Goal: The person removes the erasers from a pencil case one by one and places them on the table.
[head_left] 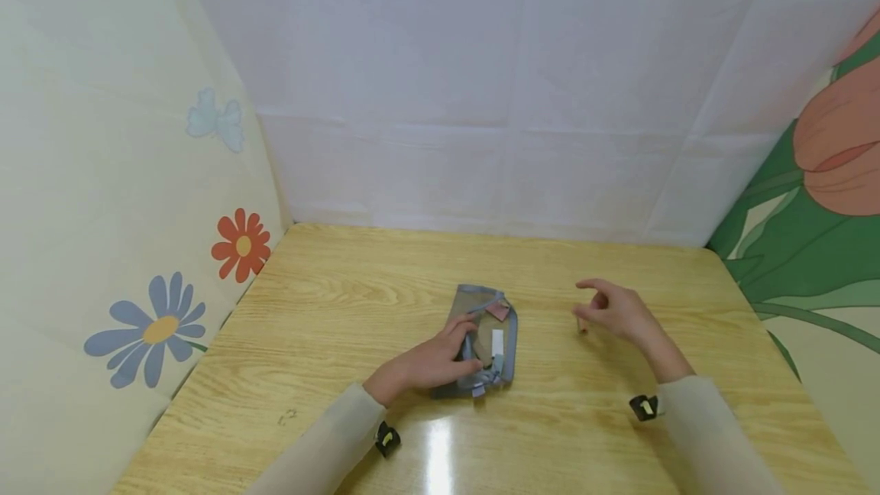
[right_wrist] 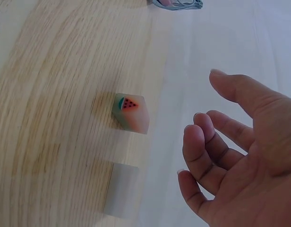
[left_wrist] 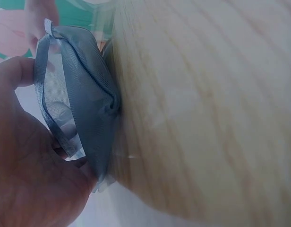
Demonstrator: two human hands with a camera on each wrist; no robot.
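A grey-blue mesh zip pouch (head_left: 510, 346) lies on the table, and my left hand (head_left: 433, 361) grips it near its opening. In the left wrist view the thumb touches one edge of the pouch (left_wrist: 89, 113), while the other fingers are partly hidden behind it. A pink piece (head_left: 498, 310) and a white piece (head_left: 497, 342) show at the pouch. My right hand (head_left: 619, 312) is raised to the right of the pouch, fingers loosely bent, holding nothing. Beside it in the right wrist view is a small block with a watermelon-slice picture (right_wrist: 131, 113).
A pale grey blocky shape (right_wrist: 122, 189) appears near the watermelon block; its kind is unclear. The wooden table (head_left: 357, 273) meets a white cloth (head_left: 412, 98) at the back. Printed flower cloths (head_left: 158, 327) stand at both sides.
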